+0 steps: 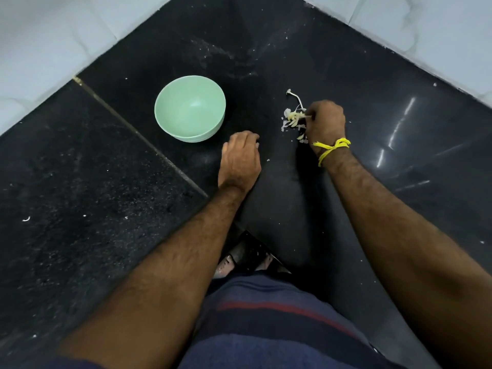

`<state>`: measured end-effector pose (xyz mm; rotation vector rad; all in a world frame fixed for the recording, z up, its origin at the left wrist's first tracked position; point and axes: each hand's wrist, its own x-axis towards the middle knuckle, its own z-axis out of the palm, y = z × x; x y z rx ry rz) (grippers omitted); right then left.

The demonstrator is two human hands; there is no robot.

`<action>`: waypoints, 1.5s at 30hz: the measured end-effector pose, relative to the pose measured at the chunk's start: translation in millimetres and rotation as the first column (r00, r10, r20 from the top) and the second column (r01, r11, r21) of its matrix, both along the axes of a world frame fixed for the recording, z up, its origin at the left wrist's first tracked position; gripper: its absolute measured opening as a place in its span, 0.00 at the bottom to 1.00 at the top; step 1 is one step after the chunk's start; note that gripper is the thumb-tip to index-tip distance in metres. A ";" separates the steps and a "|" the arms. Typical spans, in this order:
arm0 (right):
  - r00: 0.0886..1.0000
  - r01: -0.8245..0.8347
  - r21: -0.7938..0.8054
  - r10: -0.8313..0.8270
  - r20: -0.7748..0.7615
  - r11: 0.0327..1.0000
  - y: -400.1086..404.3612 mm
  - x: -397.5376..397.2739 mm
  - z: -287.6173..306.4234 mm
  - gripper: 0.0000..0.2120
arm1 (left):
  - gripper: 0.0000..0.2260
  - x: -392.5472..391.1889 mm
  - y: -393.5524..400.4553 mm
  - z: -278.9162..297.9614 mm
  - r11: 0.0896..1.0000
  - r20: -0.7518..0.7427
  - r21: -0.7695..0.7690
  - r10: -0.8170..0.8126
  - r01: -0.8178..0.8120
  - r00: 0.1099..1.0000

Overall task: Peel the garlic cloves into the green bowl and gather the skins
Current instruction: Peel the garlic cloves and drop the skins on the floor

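A pale green bowl [190, 108] stands on the black stone counter [93, 209], and its inside looks bare. To its right lies a small heap of garlic skins [292, 119] with a thin dry stem [295, 96] sticking up behind it. My right hand [325, 123], with a yellow thread tied at the wrist, curls over the right side of the heap and pinches skins at its fingertips. My left hand [241, 158] rests knuckles-up on the counter just right of the bowl, fingers curled under; whether it holds anything is hidden. I see no whole clove.
White tiled walls [40, 49] close the counter's corner at the back left and back right. A pale seam [138, 134] runs diagonally across the stone left of the bowl. Small white flecks [26, 219] lie scattered on the left slab. The counter's near edge is by my body.
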<state>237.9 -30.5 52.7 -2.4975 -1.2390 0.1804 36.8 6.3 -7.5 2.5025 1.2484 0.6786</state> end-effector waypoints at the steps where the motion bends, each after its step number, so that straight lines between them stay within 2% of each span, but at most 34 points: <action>1: 1.000 0.000 -0.006 0.000 0.000 1.000 0.3 -0.1 0.1 0.12 | 0.10 0.1 -0.3 -0.2 1.000 -0.004 -0.006 -0.001 0.001 1.000; 4: 1.000 0.007 -0.009 -0.007 -0.023 1.000 2.2 1.5 1.2 0.11 | 0.10 -0.3 -0.5 0.3 1.000 -0.009 -0.001 0.007 -0.007 1.000; 8: 0.990 0.121 0.151 -0.108 -0.090 0.981 0.5 1.2 3.2 0.08 | 0.11 0.2 -0.8 2.5 1.000 -0.030 -0.019 0.012 -0.012 0.999; 11: 0.986 0.152 0.212 -0.132 -0.107 0.965 -3.6 0.6 3.5 0.09 | 0.11 0.6 -1.1 3.5 0.999 -0.031 -0.049 0.018 -0.019 0.999; 14: 0.971 0.199 0.255 -0.155 -0.182 0.946 -7.5 -1.3 0.2 0.11 | 0.12 -0.3 -1.1 5.2 0.998 -0.012 -0.055 -0.002 0.002 1.000; 17: 0.933 0.263 0.326 -0.154 -0.326 0.908 -14.1 -11.9 3.0 0.08 | 0.15 -4.2 -0.8 6.2 0.994 0.008 -0.069 -0.083 0.083 0.997; 19: 0.861 0.330 0.347 -0.129 -0.493 0.878 -20.9 -24.5 4.6 0.06 | 0.15 -7.4 0.5 6.3 0.988 0.109 -0.106 -0.103 0.115 0.989; 22: 0.635 0.467 0.292 -0.087 -0.767 0.835 -32.0 -47.8 -1.7 0.08 | 0.11 -10.6 3.4 6.1 0.991 0.317 -0.132 0.008 0.035 0.948; 24: 0.509 0.496 0.268 -0.027 -0.860 0.826 -35.3 -62.0 -7.7 0.10 | 0.11 -10.1 3.4 7.9 0.987 0.341 -0.157 0.065 -0.011 0.938; 26: 0.409 0.462 0.264 0.061 -0.910 0.847 -36.4 -77.6 -8.9 0.09 | 0.12 -9.7 1.8 10.2 0.986 0.335 -0.166 0.061 -0.005 0.940; 28: 0.351 0.340 0.271 0.146 -0.925 0.901 -35.0 -95.3 -11.0 0.07 | 0.12 -10.6 1.0 10.9 0.981 0.373 -0.191 0.099 -0.028 0.923; 31: 0.388 0.176 0.280 0.195 -0.901 0.944 -29.3 -107.5 -19.8 0.08 | 0.13 -17.8 -1.4 11.0 0.955 0.457 -0.278 0.225 -0.103 0.861; 33: 0.450 0.233 0.299 0.170 -0.877 0.925 -19.9 -96.0 -20.9 0.10 | 0.13 -23.3 -6.2 11.8 0.955 0.451 -0.282 0.218 -0.094 0.866; 36: 0.565 0.357 0.298 0.050 -0.824 0.885 -6.8 -63.4 -12.4 0.09 | 0.12 -29.5 -11.5 13.5 0.969 0.418 -0.244 0.130 -0.027 0.899; 39: 0.654 0.312 0.285 0.013 -0.756 0.906 -6.6 -45.7 -6.3 0.04 | 0.11 -30.5 -13.4 16.3 0.979 0.404 -0.205 0.076 0.009 0.912; 42: 0.590 0.283 0.237 0.026 -0.807 0.930 -19.5 -58.4 -8.1 0.08 | 0.11 -34.0 -17.7 15.7 0.982 0.403 -0.188 0.045 0.034 0.914; 45: 0.469 0.267 0.176 0.032 -0.882 0.947 -34.8 -76.6 -15.1 0.07 | 0.10 -42.1 -26.1 8.1 0.982 0.408 -0.181 0.024 0.055 0.913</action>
